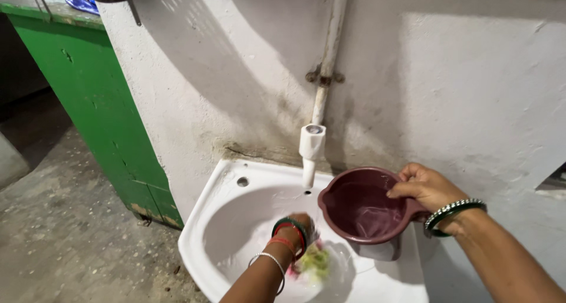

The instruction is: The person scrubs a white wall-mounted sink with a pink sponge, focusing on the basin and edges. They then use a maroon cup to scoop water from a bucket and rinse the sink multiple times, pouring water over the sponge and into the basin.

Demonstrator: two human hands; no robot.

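White basin (218, 191): right hand (427, 188) grips maroon mug (359, 211) rim.

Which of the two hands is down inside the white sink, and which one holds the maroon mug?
The left hand, with red and green bangles, is down in the white sink under the tap. The right hand grips the rim of the maroon mug beside it.

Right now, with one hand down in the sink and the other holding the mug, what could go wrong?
1. The right hand pinches the maroon mug only at its rim over the sink edge; it might tip or slip.
2. The left hand holds a green scrubber under the tap; water may splash onto the floor.
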